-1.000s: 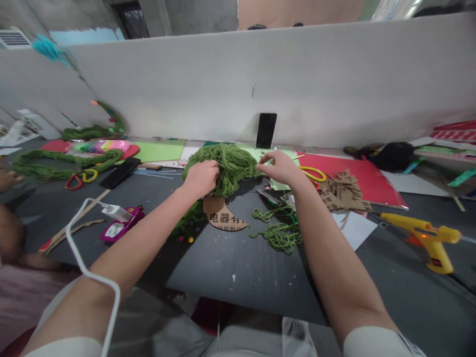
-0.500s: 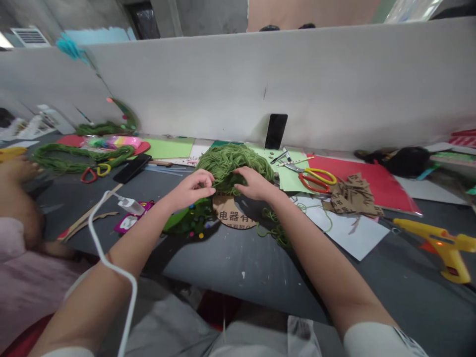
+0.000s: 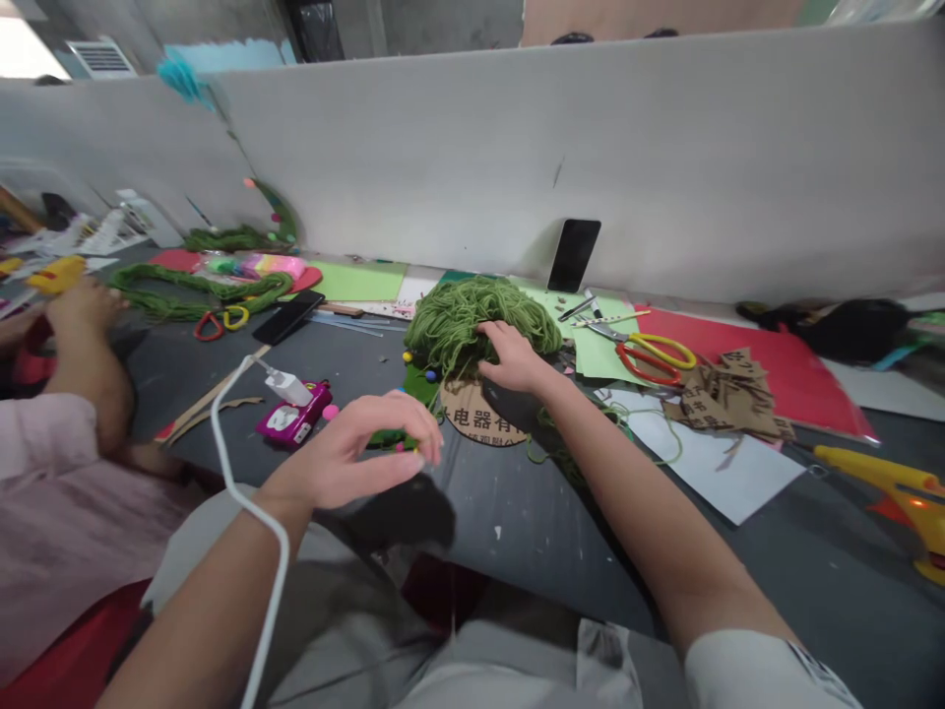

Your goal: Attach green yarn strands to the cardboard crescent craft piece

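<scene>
A thick bundle of green yarn [image 3: 472, 320] lies at the middle of the table. My right hand [image 3: 515, 359] rests against its near right side, thumb and fingers apart, fingertips partly sunk in the strands. Under its near edge a round cardboard piece [image 3: 476, 418] with printed characters sticks out. My left hand [image 3: 369, 448] is raised nearer to me, fingers bent and thumb apart, with nothing visible in it. Behind that hand lies a green piece with colored pom-poms [image 3: 420, 384], partly hidden.
To the right are scissors [image 3: 654, 356], torn cardboard [image 3: 727, 394], white paper [image 3: 727, 473] and a yellow glue gun [image 3: 897, 492]. A white cable [image 3: 228, 473] crosses my left arm from a purple power socket [image 3: 295, 418]. A phone [image 3: 574, 254] leans on the partition. A co-worker's arm [image 3: 89, 345] is at left.
My left hand has come away from the yarn, back toward me and lower. My right hand stays at the yarn. The view has shifted slightly left.
</scene>
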Motion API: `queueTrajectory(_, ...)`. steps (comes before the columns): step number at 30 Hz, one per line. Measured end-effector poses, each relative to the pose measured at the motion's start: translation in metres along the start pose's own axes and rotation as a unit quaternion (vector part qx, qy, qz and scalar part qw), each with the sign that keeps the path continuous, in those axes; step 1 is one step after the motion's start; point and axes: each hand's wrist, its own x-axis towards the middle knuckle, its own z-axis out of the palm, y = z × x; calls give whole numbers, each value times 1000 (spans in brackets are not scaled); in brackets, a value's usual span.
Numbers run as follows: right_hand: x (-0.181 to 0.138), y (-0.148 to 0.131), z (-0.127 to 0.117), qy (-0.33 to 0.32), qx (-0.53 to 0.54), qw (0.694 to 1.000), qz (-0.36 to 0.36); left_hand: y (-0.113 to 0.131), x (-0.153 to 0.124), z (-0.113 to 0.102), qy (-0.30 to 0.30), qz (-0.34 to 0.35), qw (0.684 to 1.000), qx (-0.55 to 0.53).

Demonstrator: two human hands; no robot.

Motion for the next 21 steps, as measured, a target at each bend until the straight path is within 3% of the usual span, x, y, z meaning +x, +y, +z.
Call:
queueTrajectory(3, -1, -5, -3, 13, -7, 1000, -5, -17, 4, 8, 64, -24, 996, 63)
queueTrajectory(8, -8, -28, -15, 74, -17, 996, -48, -38, 1, 16, 142, -12, 988, -61)
queueTrajectory(10, -11, -36, -18, 50, 7, 994, -95, -45, -3, 16, 180, -18, 976, -126)
queueTrajectory(15, -14, -51, -19, -89, 69, 970, -216, -54, -4, 12, 231, -43, 947, -221)
queueTrajectory(18, -17, -53, -31, -129, 119, 966, -190, -55, 2, 7, 305, -36, 915, -262)
queueTrajectory(21, -24, -44, -54, -100, 154, 975, -128, -55, 7, 1, 363, -53, 879, -305)
